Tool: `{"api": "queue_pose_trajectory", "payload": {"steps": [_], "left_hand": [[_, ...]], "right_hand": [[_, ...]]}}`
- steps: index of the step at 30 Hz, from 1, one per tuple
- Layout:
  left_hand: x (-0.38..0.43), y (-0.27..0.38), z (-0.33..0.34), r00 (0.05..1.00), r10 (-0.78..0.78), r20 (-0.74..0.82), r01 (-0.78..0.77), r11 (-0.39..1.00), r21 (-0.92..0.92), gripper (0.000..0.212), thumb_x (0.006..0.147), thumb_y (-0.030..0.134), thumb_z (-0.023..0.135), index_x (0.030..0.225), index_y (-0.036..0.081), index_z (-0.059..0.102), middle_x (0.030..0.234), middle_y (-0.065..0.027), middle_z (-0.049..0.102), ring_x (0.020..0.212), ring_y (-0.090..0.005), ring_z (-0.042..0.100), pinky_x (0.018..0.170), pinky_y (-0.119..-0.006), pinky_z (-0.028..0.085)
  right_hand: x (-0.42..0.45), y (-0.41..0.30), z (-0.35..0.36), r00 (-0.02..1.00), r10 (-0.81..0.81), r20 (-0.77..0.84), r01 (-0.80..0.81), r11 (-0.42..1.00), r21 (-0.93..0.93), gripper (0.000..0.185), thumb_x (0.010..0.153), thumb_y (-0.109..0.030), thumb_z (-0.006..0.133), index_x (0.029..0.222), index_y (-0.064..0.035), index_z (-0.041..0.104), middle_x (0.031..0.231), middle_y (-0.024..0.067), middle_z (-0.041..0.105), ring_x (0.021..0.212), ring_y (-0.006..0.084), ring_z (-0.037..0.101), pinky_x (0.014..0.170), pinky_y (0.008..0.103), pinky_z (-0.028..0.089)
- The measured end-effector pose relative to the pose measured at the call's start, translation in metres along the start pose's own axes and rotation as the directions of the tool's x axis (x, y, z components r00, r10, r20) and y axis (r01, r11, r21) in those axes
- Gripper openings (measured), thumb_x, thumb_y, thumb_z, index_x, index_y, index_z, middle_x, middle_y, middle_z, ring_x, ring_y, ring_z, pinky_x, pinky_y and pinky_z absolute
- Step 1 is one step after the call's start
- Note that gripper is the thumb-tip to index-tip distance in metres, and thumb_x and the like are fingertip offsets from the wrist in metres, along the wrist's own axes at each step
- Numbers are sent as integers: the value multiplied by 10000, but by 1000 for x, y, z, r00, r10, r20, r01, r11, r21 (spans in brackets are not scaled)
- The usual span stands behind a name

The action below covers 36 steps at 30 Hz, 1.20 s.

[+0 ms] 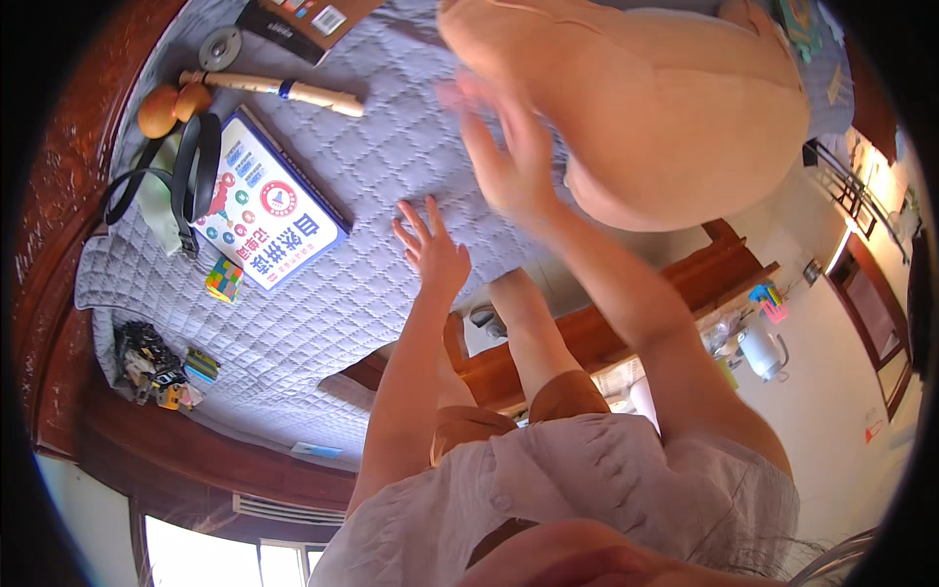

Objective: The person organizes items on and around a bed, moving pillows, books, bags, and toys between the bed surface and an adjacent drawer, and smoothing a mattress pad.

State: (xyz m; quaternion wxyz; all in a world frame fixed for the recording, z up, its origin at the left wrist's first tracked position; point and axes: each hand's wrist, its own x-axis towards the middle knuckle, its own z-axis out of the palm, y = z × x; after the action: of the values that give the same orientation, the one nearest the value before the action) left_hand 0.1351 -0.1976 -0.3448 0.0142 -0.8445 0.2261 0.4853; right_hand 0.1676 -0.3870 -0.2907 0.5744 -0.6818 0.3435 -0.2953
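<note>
My left hand (433, 253) hovers over or rests on the grey quilted bedspread (315, 308), fingers spread and nothing in them; contact cannot be told. Farther right, my blurred right hand (513, 161) is raised with its fingers apart. It overlaps the edge of a large tan, seamed, cloth-covered form (675, 125), whose kind is unclear; touching or apart cannot be told. Left of my left hand lies a white book with a blue border (253, 213), printed with writing. Beyond it is a wooden recorder (315, 95) with a blue band.
Black straps (198, 169) lie across the book's edge. Nearby are round orange objects (158, 111), a grey disc (220, 48), a box (282, 33) and a puzzle cube (224, 279). A wooden bed frame (66, 191) borders the left. A white kettle (761, 352) stands at right.
</note>
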Motion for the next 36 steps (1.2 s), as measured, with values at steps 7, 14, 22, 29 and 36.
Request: {"api": "queue_pose_trajectory", "payload": {"steps": [7,14,22,29,36], "left_hand": [[57,63,59,826,-553,-108,563,805,190,1138,771,246,683,1451,34,-204,1442,-355,-277,1337,-579,-177,963,-739,256],[47,68,61,890,-431,-148,444,894,66,1294,712,282,754,1382,7,-317,1389,-377,-343,1282,-589,-281,1006,-687,274],[68,51,100,841,-424,-337,484,868,116,1199,764,213,729,1444,141,-256,1490,-243,-287,1384,-463,-204,1071,-590,294],[106,-2,114,812,-423,-401,534,817,219,1123,777,194,706,1475,168,-173,1542,-216,-143,1431,-413,-26,1127,-567,210],[59,-70,-6,953,299,43,-301,931,205,716,693,281,710,1292,-22,461,1268,-270,511,1223,-371,475,998,-392,415]], "right_hand": [[-207,25,-270,58,848,-526,-636,438,636,218,906,-261,577,987,-66,523,876,74,649,733,183,638,592,312,518],[-59,48,-321,532,651,-542,-127,694,708,664,962,-588,339,1400,-88,344,1394,62,412,1243,221,423,1005,375,379],[25,-113,-262,880,-287,-379,375,908,184,419,883,-336,625,1214,-92,541,1177,140,576,1070,265,535,927,349,407],[-100,-102,-219,990,140,-24,-142,964,-225,362,867,-280,644,1136,-38,625,1075,156,650,1020,326,582,867,410,469],[-332,-103,-268,834,550,38,-522,810,-267,270,861,-206,609,1093,-67,618,1000,145,664,910,328,634,801,400,495]]}}
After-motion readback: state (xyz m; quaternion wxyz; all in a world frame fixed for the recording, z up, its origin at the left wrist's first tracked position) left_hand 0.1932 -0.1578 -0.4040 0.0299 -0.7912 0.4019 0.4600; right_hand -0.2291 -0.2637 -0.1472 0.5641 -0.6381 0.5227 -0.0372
